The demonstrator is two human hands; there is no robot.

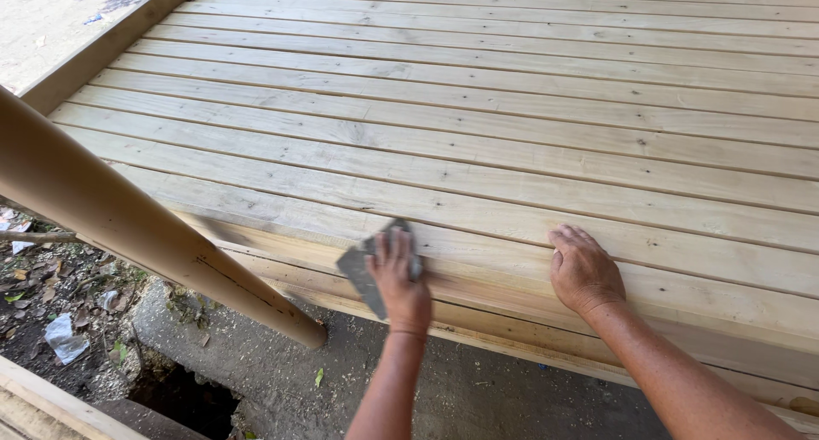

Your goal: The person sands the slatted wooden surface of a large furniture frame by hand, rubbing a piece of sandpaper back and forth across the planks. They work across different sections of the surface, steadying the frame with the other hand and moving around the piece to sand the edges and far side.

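My left hand (399, 276) presses a grey sheet of sandpaper (361, 271) flat against the front plank of a pale wooden deck (478, 141), close to its near edge. The sheet sticks out to the left and below my fingers. My right hand (582, 269) rests palm down on the same plank, a hand's width to the right, fingers together and holding nothing.
A round wooden post (128, 222) slants from the left edge down to the ground just left of my left hand. Below the deck edge lies concrete ground (444, 389) with sawdust, a dark hole (183, 397), litter and dry leaves at the lower left.
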